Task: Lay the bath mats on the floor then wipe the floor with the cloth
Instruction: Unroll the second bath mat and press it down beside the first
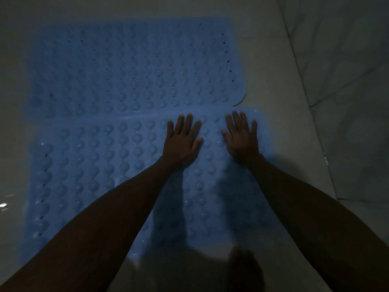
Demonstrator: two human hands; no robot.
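Two blue rubber bath mats with rows of round suction bumps lie flat on the pale tiled floor. The far mat [130,68] fills the upper middle of the view. The near mat [94,165] lies directly below it, its far edge overlapping the far mat's near edge. My left hand [182,142] presses flat on the near mat close to its far edge, fingers spread. My right hand [242,138] presses flat beside it near the mat's far right corner, fingers also spread. No cloth is in view.
The pale floor [280,85] shows around the mats, with wet glints at the left edge [4,205]. A marbled tile wall [345,60] rises along the right. The scene is dim, and a dark blurred shape [246,268] sits at the bottom centre.
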